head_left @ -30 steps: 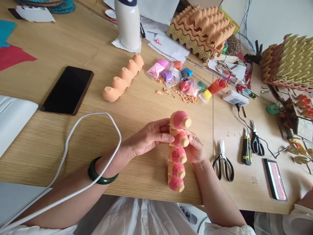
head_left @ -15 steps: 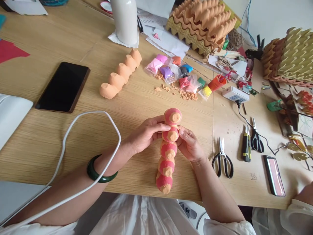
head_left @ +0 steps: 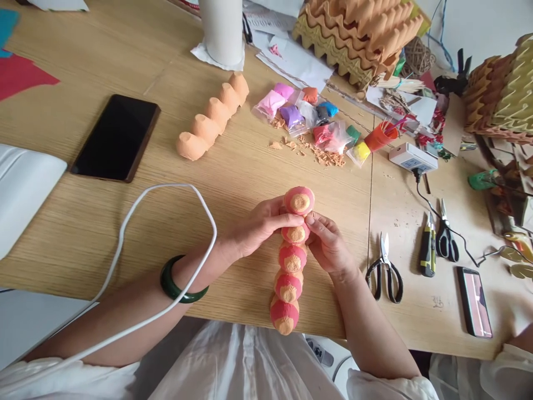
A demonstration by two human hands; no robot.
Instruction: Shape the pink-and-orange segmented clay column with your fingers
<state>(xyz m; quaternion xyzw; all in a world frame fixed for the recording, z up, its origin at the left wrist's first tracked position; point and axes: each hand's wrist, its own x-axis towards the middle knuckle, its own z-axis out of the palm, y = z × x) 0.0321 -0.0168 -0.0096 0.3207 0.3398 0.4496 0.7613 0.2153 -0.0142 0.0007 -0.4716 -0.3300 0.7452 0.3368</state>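
Left hand and right hand close together, both clamped near the upper end of a strip of five moulded-pulp egg-carton cups, painted pink with orange centres. Left fingers curled over the top of the strip, right fingertips pinched against the second cup, just beside them. Strip held lengthwise above a pale wood-grain table, lower end reaching past the table's edge. A dark green bangle around the left wrist, a white cable looping beside that forearm. Farther up the table, an unpainted orange strip of egg-carton cups lying on its side, next to a black smartphone. Small plastic packets of coloured sand amid orange shavings beyond the hands. To the right, black-handled scissors and a yellow-and-black screwdriver.
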